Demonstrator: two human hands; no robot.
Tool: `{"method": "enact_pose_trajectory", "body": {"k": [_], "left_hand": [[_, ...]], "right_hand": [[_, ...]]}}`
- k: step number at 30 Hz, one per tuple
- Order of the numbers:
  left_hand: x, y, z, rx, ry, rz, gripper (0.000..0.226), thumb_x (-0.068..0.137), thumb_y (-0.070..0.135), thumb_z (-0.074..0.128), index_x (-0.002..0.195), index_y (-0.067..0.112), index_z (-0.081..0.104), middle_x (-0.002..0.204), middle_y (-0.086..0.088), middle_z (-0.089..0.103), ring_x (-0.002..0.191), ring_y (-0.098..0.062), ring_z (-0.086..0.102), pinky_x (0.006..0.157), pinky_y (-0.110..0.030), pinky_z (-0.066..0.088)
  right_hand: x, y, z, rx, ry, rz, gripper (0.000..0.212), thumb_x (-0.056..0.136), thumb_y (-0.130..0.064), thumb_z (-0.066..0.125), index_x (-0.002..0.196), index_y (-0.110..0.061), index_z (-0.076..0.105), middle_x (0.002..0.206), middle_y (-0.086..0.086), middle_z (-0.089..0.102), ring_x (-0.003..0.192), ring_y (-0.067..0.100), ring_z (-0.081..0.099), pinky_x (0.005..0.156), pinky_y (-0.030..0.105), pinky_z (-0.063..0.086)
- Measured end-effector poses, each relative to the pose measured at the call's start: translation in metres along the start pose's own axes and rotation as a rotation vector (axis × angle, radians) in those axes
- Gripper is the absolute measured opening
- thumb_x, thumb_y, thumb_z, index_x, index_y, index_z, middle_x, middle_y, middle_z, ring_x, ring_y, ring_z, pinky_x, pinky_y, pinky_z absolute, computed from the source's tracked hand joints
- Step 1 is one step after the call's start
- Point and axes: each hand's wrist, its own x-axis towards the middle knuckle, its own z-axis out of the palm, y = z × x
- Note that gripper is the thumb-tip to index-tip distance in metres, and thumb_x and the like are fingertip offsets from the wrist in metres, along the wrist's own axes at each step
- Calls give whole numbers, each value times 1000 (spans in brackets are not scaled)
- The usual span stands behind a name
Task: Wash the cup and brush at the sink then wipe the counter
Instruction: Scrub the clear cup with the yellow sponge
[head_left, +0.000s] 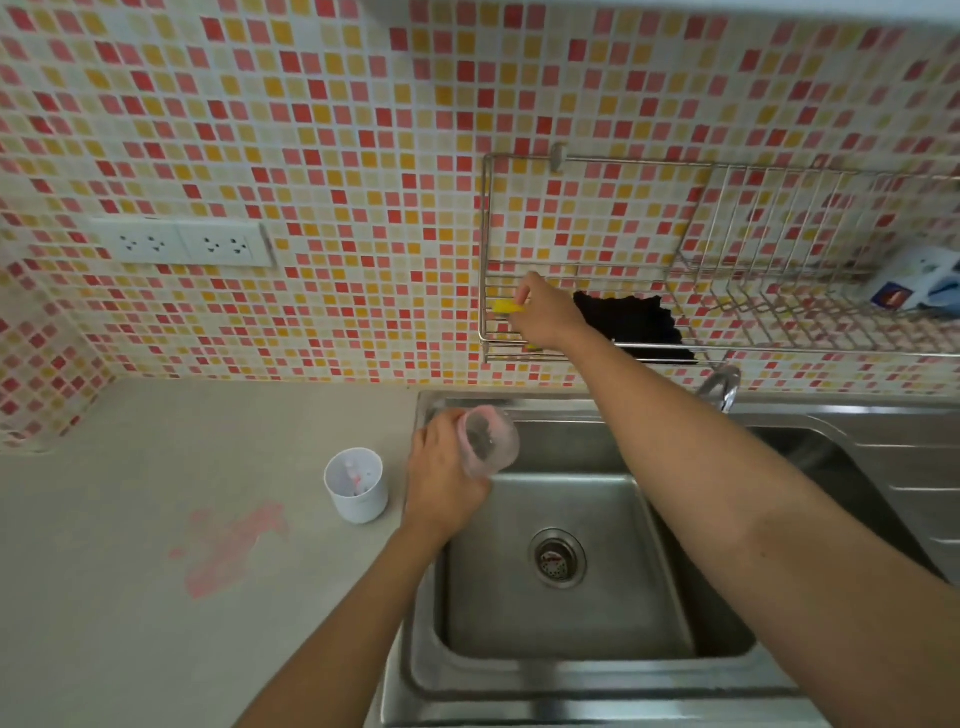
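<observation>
My left hand (441, 478) grips a clear, pink-tinged cup (491, 441) tilted on its side over the left edge of the steel sink (566, 629). My right hand (545, 312) reaches up into the wall-mounted wire rack (727, 353) and pinches a yellow sponge (506, 306) at the rack's left end. A white cup (357, 486) stands on the counter left of the sink with a small brush (353, 475) inside it. A pink spill (228, 545) stains the counter (130, 597) in front of that cup.
A black cloth (644, 327) lies in the rack just right of my right hand. A blue and white packet (919, 286) sits at the rack's right end. The faucet (722, 387) stands behind the sink. Wall sockets (182, 241) are at the left.
</observation>
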Motion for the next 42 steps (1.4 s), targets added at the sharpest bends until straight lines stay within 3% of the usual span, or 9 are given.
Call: {"method": "enact_pose_trajectory", "body": {"k": [4, 8, 11, 18, 23, 27, 33, 38, 42], "left_hand": [[9, -9, -7, -20, -44, 58, 76, 63, 19, 83, 127, 19, 43, 126, -1, 53, 118, -22, 47, 95, -34, 48], [23, -14, -18, -13, -64, 139, 80, 66, 24, 83, 132, 25, 39, 134, 2, 49, 123, -18, 45, 95, -32, 49], [32, -8, -22, 43, -85, 197, 78, 70, 27, 80, 136, 22, 38, 135, 0, 49, 124, -22, 45, 97, -38, 49], [41, 28, -6, 136, -34, 339, 58, 72, 24, 77, 122, 20, 48, 120, 2, 55, 109, -18, 50, 84, -37, 52], [47, 59, 7, 281, 1, 417, 55, 63, 18, 84, 111, 16, 55, 114, -1, 59, 104, -19, 56, 70, -24, 45], [49, 67, 23, 358, -65, 414, 64, 62, 12, 83, 117, 16, 52, 121, -3, 55, 110, -22, 52, 82, -33, 55], [47, 74, 37, 342, -141, 396, 68, 70, 26, 84, 126, 18, 45, 130, -1, 50, 121, -18, 46, 92, -32, 48], [59, 66, 42, 372, -194, 376, 72, 68, 29, 84, 127, 23, 42, 132, 3, 47, 121, -16, 44, 93, -40, 53], [62, 60, 43, 385, -223, 409, 75, 68, 32, 84, 130, 21, 43, 133, 2, 48, 122, -16, 44, 97, -40, 50]], "right_hand": [[-21, 0, -12, 160, 212, -189, 30, 91, -15, 54, 120, -22, 52, 117, 8, 56, 97, 25, 57, 75, 33, 47], [-83, 4, -13, 106, 410, -316, 41, 90, -15, 55, 129, -28, 56, 125, 0, 50, 114, 14, 41, 89, 20, 33], [-135, 26, 5, -21, 343, -383, 40, 88, -10, 60, 125, -24, 62, 118, -6, 53, 110, 8, 40, 90, 14, 32], [-157, 76, 22, -247, 266, -649, 32, 80, -5, 70, 111, -15, 72, 115, 5, 65, 106, 23, 55, 95, 31, 46], [-155, 98, 13, -245, 291, -655, 33, 77, 1, 67, 106, -13, 73, 110, 4, 67, 101, 23, 57, 93, 30, 47], [-164, 105, 14, 228, 113, -337, 25, 84, -6, 68, 106, -17, 74, 108, -6, 68, 100, 6, 60, 95, 24, 45], [-143, 140, -7, -268, 70, -636, 29, 80, -2, 70, 104, -16, 75, 111, 1, 68, 103, 21, 58, 94, 34, 46], [-143, 141, -4, 115, -79, -470, 24, 83, -4, 69, 103, -16, 75, 110, -4, 71, 101, 5, 62, 96, 21, 45], [-131, 148, -4, -174, -51, -642, 30, 79, -2, 71, 104, -19, 75, 113, -3, 70, 107, 16, 63, 97, 39, 47]]}}
